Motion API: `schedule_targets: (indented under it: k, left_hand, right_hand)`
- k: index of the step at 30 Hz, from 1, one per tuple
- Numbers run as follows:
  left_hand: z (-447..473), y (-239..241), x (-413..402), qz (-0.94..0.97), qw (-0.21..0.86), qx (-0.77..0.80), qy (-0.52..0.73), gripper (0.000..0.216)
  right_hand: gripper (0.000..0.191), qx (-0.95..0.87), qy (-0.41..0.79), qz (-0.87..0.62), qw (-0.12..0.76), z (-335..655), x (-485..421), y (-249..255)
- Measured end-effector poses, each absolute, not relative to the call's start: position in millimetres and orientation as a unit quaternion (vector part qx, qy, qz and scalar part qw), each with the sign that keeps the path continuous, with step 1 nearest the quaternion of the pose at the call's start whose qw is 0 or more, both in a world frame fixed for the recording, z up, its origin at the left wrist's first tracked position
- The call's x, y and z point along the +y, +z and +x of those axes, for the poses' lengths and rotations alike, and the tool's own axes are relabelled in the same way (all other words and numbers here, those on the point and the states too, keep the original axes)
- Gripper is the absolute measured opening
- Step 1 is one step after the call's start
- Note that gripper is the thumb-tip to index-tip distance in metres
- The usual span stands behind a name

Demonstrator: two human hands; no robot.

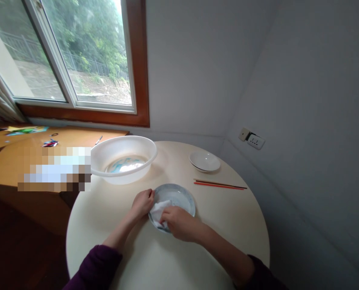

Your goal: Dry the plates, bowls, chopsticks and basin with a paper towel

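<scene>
A plate with a grey-blue patterned rim lies near the middle of the round table. My left hand grips the plate's left edge, its fingers curled at the rim. Bunched on the left part of the plate is a white cloth or tissue. My right hand is closed on this white piece and presses it against the plate's surface. The tips of the right fingers are partly hidden by the hand itself.
A translucent basin with some water stands behind the plate to the left. White dishes and chopsticks lie at the right. A wooden desk adjoins on the left, and a wall socket is at the right.
</scene>
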State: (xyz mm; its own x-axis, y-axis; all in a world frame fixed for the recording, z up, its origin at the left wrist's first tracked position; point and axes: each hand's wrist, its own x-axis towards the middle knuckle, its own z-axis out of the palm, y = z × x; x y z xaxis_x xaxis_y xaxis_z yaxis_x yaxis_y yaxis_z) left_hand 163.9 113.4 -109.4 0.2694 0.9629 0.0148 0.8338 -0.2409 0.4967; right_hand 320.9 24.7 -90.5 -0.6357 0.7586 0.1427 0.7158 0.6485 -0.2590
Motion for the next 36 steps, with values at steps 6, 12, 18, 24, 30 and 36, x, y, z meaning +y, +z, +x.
schedule_targets:
  k: [6,12,18,24,30,36]
  left_hand:
    - [163,-108,111,0.769,0.209,0.578,0.175,0.037]
    - [163,-107,109,0.758,0.201,0.597,0.169,0.041]
    - [166,-106,105,0.744,0.184,0.623,0.157,0.044]
    - [167,-102,103,0.746,0.17,0.626,0.152,0.042]
    - [166,-103,104,0.743,0.181,0.624,0.158,0.04]
    - [165,-106,107,0.748,0.189,0.616,0.162,0.042]
  right_hand:
    - [0.036,-0.896,0.057,-0.413,0.155,312,58,-103]
    - [0.032,-0.809,-0.017,-0.584,0.063,329,77,-94]
    - [0.025,-0.754,0.037,-0.654,-0.053,343,49,-72]
    - [0.025,-0.82,0.244,-0.518,0.021,329,27,-66]
    - [0.025,-0.868,0.195,-0.429,0.157,309,51,-89]
    - [0.028,-0.814,0.028,-0.563,0.139,315,72,-103]
